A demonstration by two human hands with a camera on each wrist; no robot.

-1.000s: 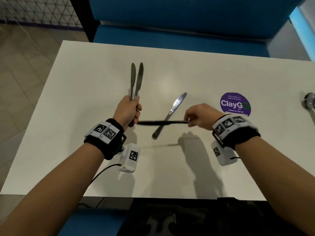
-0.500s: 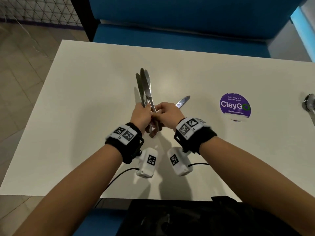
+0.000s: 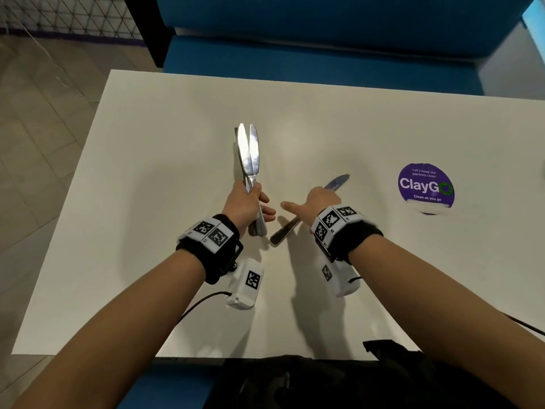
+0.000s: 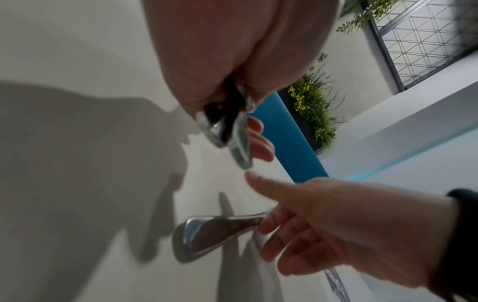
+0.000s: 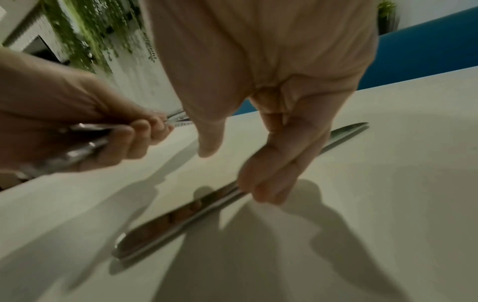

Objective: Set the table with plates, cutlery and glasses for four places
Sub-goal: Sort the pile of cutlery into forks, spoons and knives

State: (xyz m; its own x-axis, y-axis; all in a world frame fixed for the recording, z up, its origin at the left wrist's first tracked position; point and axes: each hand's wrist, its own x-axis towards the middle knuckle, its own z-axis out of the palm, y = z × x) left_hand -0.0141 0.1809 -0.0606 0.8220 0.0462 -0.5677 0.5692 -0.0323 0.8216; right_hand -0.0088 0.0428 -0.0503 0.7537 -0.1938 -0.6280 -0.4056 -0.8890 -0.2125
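While a bundle of knives (image 3: pixel 249 160) is gripped upright in the left hand (image 3: pixel 243 203), the last knife (image 5: pixel 207 208) is touched mid-counter (image 3: pixel 147 202) by the right hand's (image 3: pixel 318 202) relaxed, straightish fingers (image 5: pixel 269 179), with bare surface all around.

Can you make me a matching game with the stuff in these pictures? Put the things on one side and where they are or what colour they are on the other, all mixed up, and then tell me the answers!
Things:
1. bunch of knives
2. single knife
3. round sticker
4. bench

Places, colours or states:
A. purple, stuck flat on the white table
B. blue, beyond the table's far edge
C. gripped in the left hand, blades pointing away
D. lying on the table under the right hand

Right pairs: 1-C, 2-D, 3-A, 4-B
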